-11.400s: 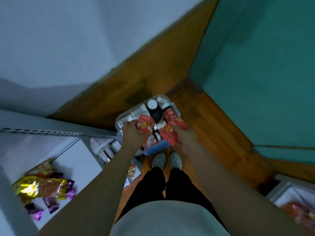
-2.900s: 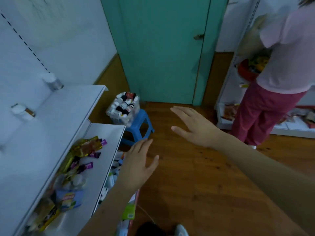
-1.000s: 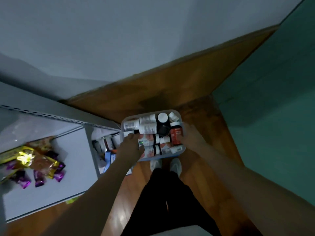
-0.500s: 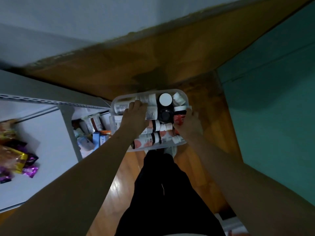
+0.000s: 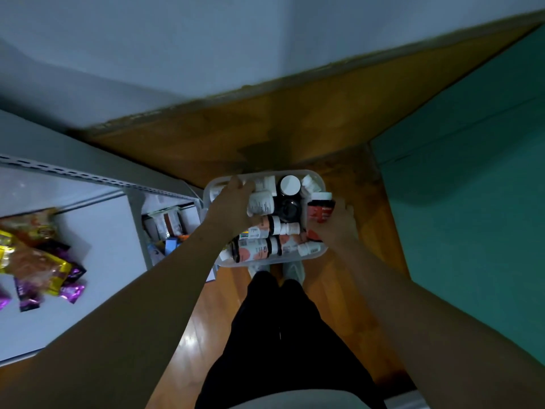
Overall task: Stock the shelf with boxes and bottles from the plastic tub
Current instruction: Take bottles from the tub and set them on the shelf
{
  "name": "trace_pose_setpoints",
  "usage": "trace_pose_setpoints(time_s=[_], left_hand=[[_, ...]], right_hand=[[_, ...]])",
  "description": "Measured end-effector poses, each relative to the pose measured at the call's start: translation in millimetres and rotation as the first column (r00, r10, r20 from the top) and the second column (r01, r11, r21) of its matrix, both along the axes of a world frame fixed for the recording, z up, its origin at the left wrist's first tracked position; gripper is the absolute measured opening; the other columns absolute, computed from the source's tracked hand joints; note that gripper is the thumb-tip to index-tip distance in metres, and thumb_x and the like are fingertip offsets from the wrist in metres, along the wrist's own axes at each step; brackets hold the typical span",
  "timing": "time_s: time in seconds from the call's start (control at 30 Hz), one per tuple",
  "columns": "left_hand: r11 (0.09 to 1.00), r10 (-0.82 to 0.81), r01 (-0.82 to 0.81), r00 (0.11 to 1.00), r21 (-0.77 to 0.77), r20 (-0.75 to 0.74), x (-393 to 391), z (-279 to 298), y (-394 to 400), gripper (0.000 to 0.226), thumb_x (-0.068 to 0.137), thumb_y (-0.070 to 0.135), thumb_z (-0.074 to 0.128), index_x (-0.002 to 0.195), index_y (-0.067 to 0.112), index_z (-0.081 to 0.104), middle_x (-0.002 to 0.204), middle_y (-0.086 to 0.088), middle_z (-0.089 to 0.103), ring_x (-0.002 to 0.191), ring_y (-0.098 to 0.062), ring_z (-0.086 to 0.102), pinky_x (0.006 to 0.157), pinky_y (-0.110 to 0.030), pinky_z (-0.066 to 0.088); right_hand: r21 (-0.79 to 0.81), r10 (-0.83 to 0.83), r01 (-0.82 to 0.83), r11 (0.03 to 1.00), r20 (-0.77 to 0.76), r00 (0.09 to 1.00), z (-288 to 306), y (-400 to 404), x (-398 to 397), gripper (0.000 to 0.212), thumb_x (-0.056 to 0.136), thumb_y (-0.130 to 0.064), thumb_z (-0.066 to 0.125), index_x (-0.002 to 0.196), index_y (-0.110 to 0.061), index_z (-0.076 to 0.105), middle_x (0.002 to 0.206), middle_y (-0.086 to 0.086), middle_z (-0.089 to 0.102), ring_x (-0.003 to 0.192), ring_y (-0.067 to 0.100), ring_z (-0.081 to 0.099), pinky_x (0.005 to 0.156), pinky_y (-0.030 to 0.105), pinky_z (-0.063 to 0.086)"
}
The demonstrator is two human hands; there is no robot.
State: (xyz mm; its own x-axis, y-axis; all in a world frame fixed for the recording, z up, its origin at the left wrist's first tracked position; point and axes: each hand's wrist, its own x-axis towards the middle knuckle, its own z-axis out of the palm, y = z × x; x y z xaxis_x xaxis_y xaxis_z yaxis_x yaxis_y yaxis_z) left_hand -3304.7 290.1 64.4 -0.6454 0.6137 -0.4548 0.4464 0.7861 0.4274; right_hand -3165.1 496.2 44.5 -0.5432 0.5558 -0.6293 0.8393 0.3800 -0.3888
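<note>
The clear plastic tub [image 5: 320, 252] stands below me, in front of my feet, packed with white, black and orange-labelled bottles. My left hand [image 5: 231, 206] reaches into its left side and grips a white bottle [image 5: 261, 203]. My right hand [image 5: 337, 222] is at the tub's right edge and holds a dark red bottle [image 5: 321, 208] with a black cap, raised a little above the others. A black jar with a white lid [image 5: 290, 185] sits at the tub's far middle. The white shelf [image 5: 100, 255] is on my left.
Purple and gold snack packets [image 5: 38, 261] lie on the shelf's left part. A lower shelf level holds small boxes [image 5: 166, 227]. A green door [image 5: 472, 187] fills the right side. Wooden floor and skirting surround the tub; my black-trousered legs are below it.
My right hand has closed on the red bottle and raised it at the tub's right edge. My left hand has shifted slightly and curled round a white bottle.
</note>
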Motion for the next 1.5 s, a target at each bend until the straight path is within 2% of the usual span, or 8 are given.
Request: trace_pose_setpoints(time_s=[0.27, 0.53, 0.63, 0.7, 0.97, 1.1, 1.27, 1.5], left_hand=[[0.949, 0.276, -0.286, 0.957, 0.134, 0.087, 35, 79, -18, 0.062, 0.074, 0.033, 0.084, 0.124, 0.016, 0.054, 0.131, -0.014, 0.039, 0.109, -0.031, 0.051, 0.088, -0.041, 0.051], [0.757, 0.554, -0.544, 0.828, 0.363, 0.085, 97, 187, -44, 0.048, 0.073, 0.03, 0.084, 0.113, 0.028, 0.057, 0.109, -0.002, 0.049, 0.087, 0.0, 0.052, 0.068, -0.007, 0.042], [0.61, 0.665, -0.652, 0.73, 0.45, 0.157, 122, 226, -60, 0.041, 0.077, 0.025, 0.083, 0.111, 0.027, 0.059, 0.104, -0.001, 0.058, 0.083, -0.011, 0.062, 0.071, -0.031, 0.058], [0.533, 0.708, -0.687, 0.682, 0.494, 0.184, 140, 253, -72, 0.038, 0.079, 0.022, 0.081, 0.109, 0.03, 0.058, 0.1, 0.004, 0.065, 0.081, -0.012, 0.067, 0.068, -0.033, 0.059], [0.24, 0.833, -0.707, 0.502, 0.665, 0.233, 201, 336, -152, 0.045, 0.074, 0.04, 0.08, 0.111, 0.026, 0.058, 0.099, 0.002, 0.071, 0.088, -0.012, 0.069, 0.073, -0.028, 0.057], [0.127, 0.855, -0.68, 0.445, 0.722, 0.268, 233, 360, -210, 0.046, 0.074, 0.044, 0.081, 0.111, 0.026, 0.06, 0.1, 0.002, 0.071, 0.096, -0.017, 0.069, 0.081, -0.037, 0.059], [-0.032, 0.881, -0.633, 0.347, 0.774, 0.32, 281, 382, -303, 0.05, 0.075, 0.041, 0.081, 0.116, 0.024, 0.059, 0.103, 0.001, 0.072, 0.093, -0.015, 0.071, 0.077, -0.028, 0.057], [-0.288, 0.901, -0.517, 0.14, 0.806, 0.411, 362, 404, -439, 0.042, 0.078, 0.045, 0.069, 0.115, 0.026, 0.064, 0.107, 0.007, 0.073, 0.101, -0.012, 0.069, 0.084, -0.03, 0.057]], right_hand=[[-0.083, -0.032, 0.01, 0.996, -0.268, 0.963, 80, 16, -8, 0.075, 0.072, -0.034, 0.086, 0.132, -0.011, 0.046, 0.125, 0.011, 0.053, 0.11, 0.026, 0.058, 0.091, 0.04, 0.051], [-0.469, -0.158, -0.131, 0.874, -0.527, 0.835, 203, 6, -23, 0.073, 0.087, -0.02, 0.073, 0.148, -0.025, 0.033, 0.132, -0.004, 0.052, 0.119, 0.015, 0.054, 0.098, 0.037, 0.048], [-0.592, -0.189, -0.238, 0.77, -0.568, 0.801, 240, -16, -32, 0.067, 0.08, -0.029, 0.078, 0.137, -0.036, 0.044, 0.126, -0.006, 0.061, 0.115, 0.017, 0.062, 0.101, 0.049, 0.05], [-0.665, -0.21, -0.326, 0.672, -0.593, 0.777, 265, -36, -39, 0.063, 0.076, -0.03, 0.082, 0.13, -0.04, 0.049, 0.126, -0.002, 0.063, 0.115, 0.02, 0.064, 0.099, 0.053, 0.051], [-0.712, -0.163, -0.602, 0.362, -0.684, 0.711, 353, -150, -39, 0.068, 0.081, -0.023, 0.069, 0.144, -0.02, 0.042, 0.129, 0.014, 0.062, 0.116, 0.025, 0.064, 0.092, 0.037, 0.054], [-0.649, -0.099, -0.692, 0.315, -0.748, 0.657, 381, -217, -21, 0.054, 0.089, -0.02, 0.067, 0.139, -0.02, 0.047, 0.118, 0.009, 0.068, 0.111, 0.023, 0.066, 0.09, 0.035, 0.052], [-0.569, -0.022, -0.774, 0.279, -0.809, 0.587, 407, -327, 10, 0.072, 0.068, -0.035, 0.077, 0.133, -0.024, 0.05, 0.111, 0.003, 0.07, 0.108, 0.023, 0.067, 0.09, 0.037, 0.054], [-0.526, 0.067, -0.838, 0.147, -0.84, 0.539, 418, -496, 59, 0.07, 0.068, -0.038, 0.078, 0.132, -0.028, 0.052, 0.11, -0.001, 0.072, 0.106, 0.026, 0.069, 0.092, 0.049, 0.054]])
